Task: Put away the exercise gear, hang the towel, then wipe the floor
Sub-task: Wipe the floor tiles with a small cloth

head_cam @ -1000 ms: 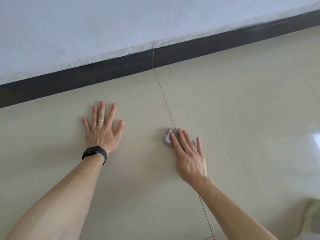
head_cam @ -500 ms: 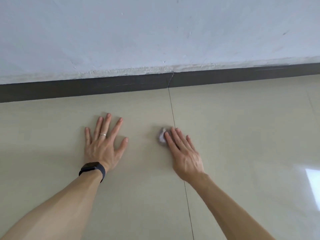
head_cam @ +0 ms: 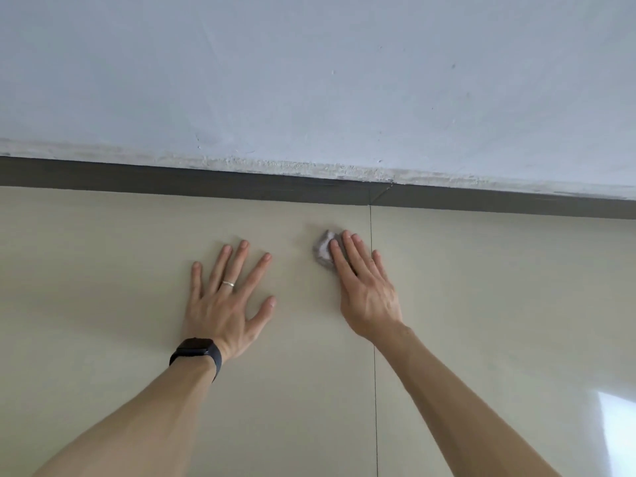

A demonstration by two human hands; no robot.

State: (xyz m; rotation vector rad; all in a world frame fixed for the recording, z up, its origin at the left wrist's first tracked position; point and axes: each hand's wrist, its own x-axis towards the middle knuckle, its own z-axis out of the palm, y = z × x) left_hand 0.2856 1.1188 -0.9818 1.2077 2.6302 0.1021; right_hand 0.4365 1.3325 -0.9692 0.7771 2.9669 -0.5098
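- The left hand [head_cam: 227, 304] lies well left of the grout line [head_cam: 374, 390], palm down on the beige floor [head_cam: 103, 270] with fingers and thumb spread wide and holding nothing. A ring [head_cam: 228, 284] sits on one finger and a dark watch [head_cam: 196, 352] on the wrist. The forearm is cut off by the lower edge.
- The cloth [head_cam: 322, 252], a small grey crumpled wad, sits just left of the grout line, between the two hands and near the dark skirting board [head_cam: 172, 180]. Only its left part shows; the rest is hidden under fingers, so its full shape cannot be told. The visible part seems longer than wide, its long axis running roughly parallel to the grout line, with the far end pointing at the skirting board.
- The right hand [head_cam: 366, 290] presses on the cloth with straight fingers held close together. Its thumb is out of sight. The little finger lies about on the grout line, and the wrist crosses it.
- Far right of the grout line, a bright glare [head_cam: 616, 418] washes out the floor at the frame edge.
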